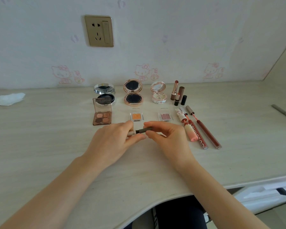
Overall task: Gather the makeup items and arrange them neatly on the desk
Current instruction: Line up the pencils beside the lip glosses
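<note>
While 2 rows of makeup items (139, 103) are laid out just beyond the hands, a slim pencil (141, 131) is pinched above the surface (48, 138), its pale end by the left hand (113, 142), its dark end by the right hand (165, 138).

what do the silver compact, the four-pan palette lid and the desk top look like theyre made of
Silver compact: chrome-look shiny casing, metal or plated plastic; it mirrors bright highlights.
Four-pan palette: clear brown-tinted plastic lid, glossy; the compact behind shows through it.
Desk: pale wood-grain surface, probably laminate, matte; fine streaks and no glare.
</note>
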Tool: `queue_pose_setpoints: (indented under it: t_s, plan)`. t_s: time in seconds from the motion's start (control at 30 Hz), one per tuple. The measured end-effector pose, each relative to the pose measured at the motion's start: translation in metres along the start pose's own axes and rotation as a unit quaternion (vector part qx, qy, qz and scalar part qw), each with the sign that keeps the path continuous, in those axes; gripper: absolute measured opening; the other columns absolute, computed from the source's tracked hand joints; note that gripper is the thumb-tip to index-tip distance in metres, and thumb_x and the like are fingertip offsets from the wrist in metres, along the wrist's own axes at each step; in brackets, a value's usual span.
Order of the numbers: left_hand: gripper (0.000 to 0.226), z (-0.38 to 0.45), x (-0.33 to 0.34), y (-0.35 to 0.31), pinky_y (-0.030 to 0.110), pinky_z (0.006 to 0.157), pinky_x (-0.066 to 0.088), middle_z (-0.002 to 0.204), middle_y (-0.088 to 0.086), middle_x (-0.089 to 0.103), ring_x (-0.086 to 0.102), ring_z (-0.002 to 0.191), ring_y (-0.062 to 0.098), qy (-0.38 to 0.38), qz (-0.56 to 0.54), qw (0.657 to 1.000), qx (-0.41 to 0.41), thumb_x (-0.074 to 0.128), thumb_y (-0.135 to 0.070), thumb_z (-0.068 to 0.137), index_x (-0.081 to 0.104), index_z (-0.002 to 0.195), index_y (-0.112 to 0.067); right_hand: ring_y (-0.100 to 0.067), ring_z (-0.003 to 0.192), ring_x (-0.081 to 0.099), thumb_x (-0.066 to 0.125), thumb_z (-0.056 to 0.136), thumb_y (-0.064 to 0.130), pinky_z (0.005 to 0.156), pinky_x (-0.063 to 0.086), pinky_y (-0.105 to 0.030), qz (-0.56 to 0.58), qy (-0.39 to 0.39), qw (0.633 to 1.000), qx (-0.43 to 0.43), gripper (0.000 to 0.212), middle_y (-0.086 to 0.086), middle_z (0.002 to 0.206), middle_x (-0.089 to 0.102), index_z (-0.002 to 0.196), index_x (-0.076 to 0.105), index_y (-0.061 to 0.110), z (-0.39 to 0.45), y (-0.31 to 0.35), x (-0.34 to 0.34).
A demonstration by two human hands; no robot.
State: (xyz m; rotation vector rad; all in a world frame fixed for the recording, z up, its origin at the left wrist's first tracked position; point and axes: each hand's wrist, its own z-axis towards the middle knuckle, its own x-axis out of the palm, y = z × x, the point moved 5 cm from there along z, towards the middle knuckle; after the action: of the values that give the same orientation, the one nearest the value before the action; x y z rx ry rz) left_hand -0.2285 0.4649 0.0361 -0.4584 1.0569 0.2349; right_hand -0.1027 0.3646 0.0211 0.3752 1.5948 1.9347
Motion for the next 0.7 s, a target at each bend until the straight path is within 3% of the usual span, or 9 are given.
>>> queue_pose_setpoints:
  t_s: [0.13, 0.27, 0.33, 0.43, 0.53, 0.63, 0.7]
  plan:
    - [0.045, -0.001, -0.001, -0.005, 0.028, 0.053, 0.036, 0.072, -0.012, 0.048, 0.047, 0.066, 0.012, -0.01, 0.02, 1.0, 0.012, 0.038, -0.067, 0.082, 0.046, 0.078, -0.022, -0.004, 0.088, 0.063, 0.066, 0.084, 0.001, 0.078, 0.05, -0.016, -0.186, -0.035, 0.976, -0.104, 0.026, 0.007, 0.097, 0.071, 0.104, 0.073, 0.018, -0.006, 0.007, 0.003]
    - [0.014, -0.003, -0.006, -0.006, 0.033, 0.061, 0.048, 0.081, -0.002, 0.057, 0.056, 0.078, 0.018, -0.034, 0.014, 0.999, 0.034, 0.06, -0.025, 0.088, 0.064, 0.087, -0.011, -0.021, 0.095, 0.059, 0.065, 0.084, -0.001, 0.075, 0.051, -0.034, -0.327, -0.074, 0.925, -0.181, 0.024, 0.001, 0.098, 0.069, 0.102, 0.073, 0.012, -0.009, 0.013, 0.006]
    - [0.006, -0.003, -0.006, -0.005, 0.035, 0.063, 0.05, 0.08, 0.003, 0.058, 0.057, 0.077, 0.023, -0.054, 0.014, 0.998, 0.042, 0.065, -0.01, 0.083, 0.067, 0.087, -0.007, -0.021, 0.098, 0.057, 0.064, 0.084, 0.0, 0.072, 0.051, -0.033, -0.349, -0.095, 0.914, -0.182, 0.023, 0.003, 0.098, 0.068, 0.101, 0.073, 0.014, -0.009, 0.013, 0.005]
    - [0.013, -0.003, -0.005, 0.0, 0.033, 0.071, 0.049, 0.081, 0.006, 0.059, 0.056, 0.08, 0.024, -0.085, 0.005, 0.995, 0.045, 0.067, 0.001, 0.078, 0.069, 0.09, -0.003, -0.018, 0.098, 0.055, 0.064, 0.082, -0.003, 0.076, 0.042, -0.02, -0.351, -0.136, 0.911, -0.171, 0.026, 0.005, 0.097, 0.067, 0.099, 0.072, 0.015, -0.009, 0.012, -0.002]
    - [0.025, -0.002, -0.006, 0.008, 0.02, 0.078, 0.038, 0.084, 0.006, 0.059, 0.044, 0.087, 0.016, -0.115, -0.017, 0.993, 0.025, 0.065, 0.008, 0.074, 0.07, 0.095, -0.003, -0.017, 0.101, 0.057, 0.065, 0.082, -0.003, 0.079, 0.039, -0.017, -0.335, -0.165, 0.916, -0.148, 0.028, 0.006, 0.099, 0.067, 0.099, 0.071, 0.017, -0.009, 0.01, -0.009]
    - [0.033, -0.001, -0.006, 0.016, 0.017, 0.08, 0.039, 0.088, 0.004, 0.059, 0.043, 0.088, 0.007, -0.124, -0.065, 0.99, -0.015, 0.063, 0.01, 0.076, 0.07, 0.105, -0.005, -0.014, 0.099, 0.058, 0.065, 0.084, 0.002, 0.079, 0.043, -0.018, -0.324, -0.168, 0.921, -0.138, 0.026, 0.01, 0.099, 0.067, 0.101, 0.069, 0.021, -0.009, 0.008, -0.01]
    - [0.036, -0.001, -0.008, 0.016, 0.009, 0.08, 0.039, 0.091, 0.001, 0.06, 0.043, 0.085, -0.002, -0.135, -0.092, 0.986, -0.028, 0.062, 0.009, 0.079, 0.069, 0.11, -0.006, -0.006, 0.096, 0.055, 0.065, 0.085, 0.006, 0.077, 0.04, -0.008, -0.29, -0.17, 0.935, -0.111, 0.025, 0.017, 0.097, 0.065, 0.102, 0.068, 0.025, -0.007, 0.006, -0.012]
